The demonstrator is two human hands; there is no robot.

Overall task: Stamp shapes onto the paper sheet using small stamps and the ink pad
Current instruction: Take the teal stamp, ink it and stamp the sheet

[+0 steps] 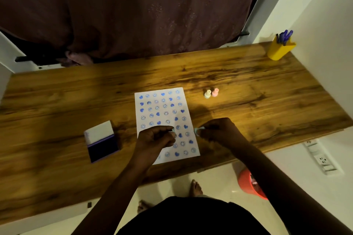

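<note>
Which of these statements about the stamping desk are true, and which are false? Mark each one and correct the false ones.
1. The ink pad lies open, left of the paper sheet. True.
2. The paper sheet is blank. False: blue hearts and smiley faces cover it.
3. Two small stamps stand on the desk beyond the sheet's right corner. True.
4. The yellow pen holder lies tipped over beside the ink pad. False: it stands at the desk's far right corner.
5. The left hand and right hand each pinch a small pale piece. True.
</note>
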